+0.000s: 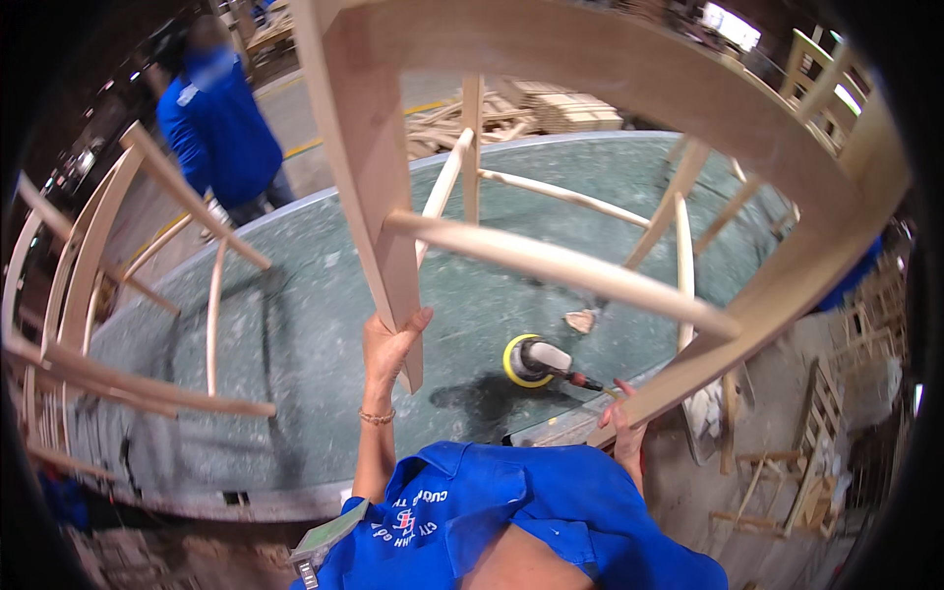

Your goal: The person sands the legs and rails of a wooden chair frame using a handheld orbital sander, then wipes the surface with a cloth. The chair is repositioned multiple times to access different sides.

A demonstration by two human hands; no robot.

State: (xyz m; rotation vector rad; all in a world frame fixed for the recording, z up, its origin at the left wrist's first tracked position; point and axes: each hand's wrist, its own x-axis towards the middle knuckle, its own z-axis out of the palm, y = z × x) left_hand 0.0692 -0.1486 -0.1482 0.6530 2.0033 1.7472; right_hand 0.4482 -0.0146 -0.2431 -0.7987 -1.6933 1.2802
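I hold a bare wooden chair frame (pixel 560 270) up over the green work table, its legs toward me and a round rung between them. My left hand (pixel 389 346) is wrapped round the end of the left leg, thumb across its face. The other leg's lower end rests in my right hand (pixel 621 425), whose fingers curl round it and are partly hidden behind the wood. Below the chair, between my hands, lies a round power sander (pixel 536 360) with a yellow pad rim and a hose. Beyond it sits a small tan scrap (pixel 580 321), its kind unclear.
More wooden chair frames (pixel 215 315) stand at the left on the green table (pixel 334 334). A person in blue (pixel 224 123) stands past its far left edge. Stacked wooden parts (pixel 541 108) lie behind the table; other chair frames (pixel 821 433) are on the floor at right.
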